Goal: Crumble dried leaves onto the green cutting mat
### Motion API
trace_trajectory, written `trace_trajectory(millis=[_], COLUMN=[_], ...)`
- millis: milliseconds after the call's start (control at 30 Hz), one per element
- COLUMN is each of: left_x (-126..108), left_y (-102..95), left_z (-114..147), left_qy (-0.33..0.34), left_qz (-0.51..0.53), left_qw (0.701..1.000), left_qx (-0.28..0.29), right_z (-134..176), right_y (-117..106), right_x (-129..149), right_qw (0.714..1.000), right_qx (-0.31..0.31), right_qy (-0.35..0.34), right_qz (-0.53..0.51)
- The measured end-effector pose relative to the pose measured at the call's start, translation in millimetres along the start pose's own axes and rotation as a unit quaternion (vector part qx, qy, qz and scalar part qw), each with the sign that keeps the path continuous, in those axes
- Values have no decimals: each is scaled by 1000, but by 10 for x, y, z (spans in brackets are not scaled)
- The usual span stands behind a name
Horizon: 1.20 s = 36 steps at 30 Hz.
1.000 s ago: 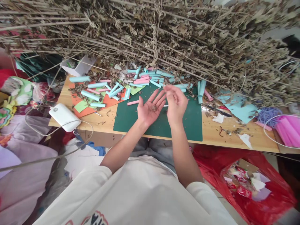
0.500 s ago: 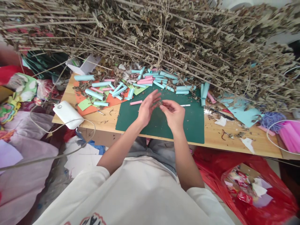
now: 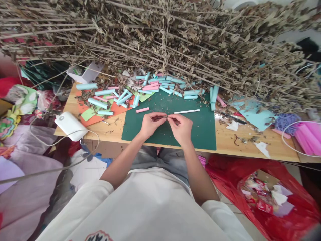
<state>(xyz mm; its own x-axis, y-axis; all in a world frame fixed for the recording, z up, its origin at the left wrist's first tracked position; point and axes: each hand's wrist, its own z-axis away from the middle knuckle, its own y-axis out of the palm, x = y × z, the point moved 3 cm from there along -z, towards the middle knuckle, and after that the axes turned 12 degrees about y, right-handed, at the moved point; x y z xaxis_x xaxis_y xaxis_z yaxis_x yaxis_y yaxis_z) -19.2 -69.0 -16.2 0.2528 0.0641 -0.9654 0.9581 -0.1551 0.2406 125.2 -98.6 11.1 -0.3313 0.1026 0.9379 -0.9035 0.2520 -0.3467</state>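
Over the green cutting mat (image 3: 160, 134), my left hand (image 3: 150, 126) and my right hand (image 3: 181, 128) meet fingertip to fingertip. Both are closed in a pinch on a small brown dried plant bit (image 3: 166, 116), mostly hidden by the fingers. A white pen-like stick (image 3: 187, 111) lies on the mat just beyond my right hand. Beyond my left hand lies a pink paper roll (image 3: 142, 110). Several blue paper rolls (image 3: 124, 97) and pink ones are heaped along the mat's far edge, among orange and green paper sheets.
A big pile of dried leafy stems (image 3: 160, 43) covers the back. A white power bank (image 3: 71, 126) with a cable sits at the left edge. To the right are a black pen (image 3: 233, 117), blue paper (image 3: 254, 112) and purple yarn (image 3: 287, 123). A red bag (image 3: 225, 170) of scraps stands below.
My left hand has come down from a raised, spread pose and now pinches at the same bit as my right hand. The right hand has lowered slightly, uncovering the white stick.
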Motion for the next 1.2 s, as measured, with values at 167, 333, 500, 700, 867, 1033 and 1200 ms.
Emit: trace_trajectory(millis=[167, 333, 500, 700, 867, 1033, 1200], left_x=[29, 59, 38, -15, -14, -31, -43], left_y=[3, -11, -2, -21, -42, -3, 14], left_z=[-15, -25, 7, 4, -7, 19, 18], left_qy=[-24, -49, -29, -15, -24, -19, -5], left_qz=[29, 92, 53, 22, 35, -10, -25], left_qw=[998, 992, 997, 997, 997, 1000, 999], left_qx=[-52, -69, -50, -69, -59, -14, -27], right_z=[-21, -15, 50, 6, -36, 13, 2], right_y=[59, 92, 76, 78, 52, 35, 73], right_x=[-132, -142, -37, -144, -121, 14, -67], right_qw=[989, 981, 998, 984, 983, 998, 993], right_qx=[-23, -7, -15, -51, -14, 5, -34], right_qy=[76, 75, 21, 71, 67, 14, 44], right_qz=[-123, -178, -63, -154, -168, -53, -108])
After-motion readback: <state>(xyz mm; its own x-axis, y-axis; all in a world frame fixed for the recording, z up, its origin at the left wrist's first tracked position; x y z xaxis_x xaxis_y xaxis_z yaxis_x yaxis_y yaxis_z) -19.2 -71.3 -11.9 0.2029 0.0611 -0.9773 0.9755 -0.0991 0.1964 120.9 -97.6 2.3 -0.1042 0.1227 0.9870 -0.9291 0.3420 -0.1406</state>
